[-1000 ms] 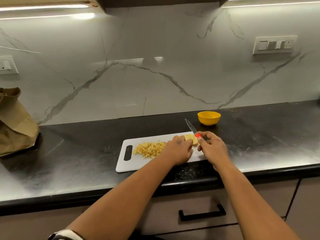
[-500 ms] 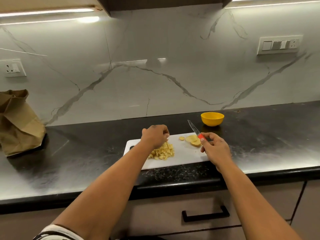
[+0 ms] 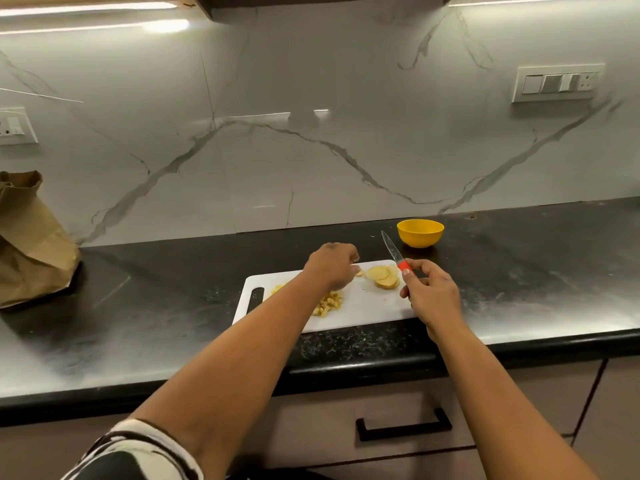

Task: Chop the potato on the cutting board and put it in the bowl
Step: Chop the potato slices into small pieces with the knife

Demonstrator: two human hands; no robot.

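A white cutting board [image 3: 363,306] lies on the black counter. Potato slices [image 3: 382,277] are stacked at its far right, and diced potato [image 3: 329,304] is heaped in the middle, partly hidden by my left forearm. My left hand [image 3: 330,268] hovers with curled fingers, its tips at a small potato piece [image 3: 360,273]; a pinch cannot be made out. My right hand [image 3: 431,296] grips the red-handled knife [image 3: 394,252], blade raised and pointing up-left, just right of the slices. The yellow bowl [image 3: 420,232] stands behind the board.
A brown paper bag [image 3: 31,240] sits on the counter at the far left. The marble wall carries switch plates [image 3: 557,83] at the right and left. A drawer with a black handle [image 3: 403,427] is below the counter edge.
My left hand left the potato slices, passed over the diced pile, then came back right to the small loose piece. The knife stays raised in my right hand.
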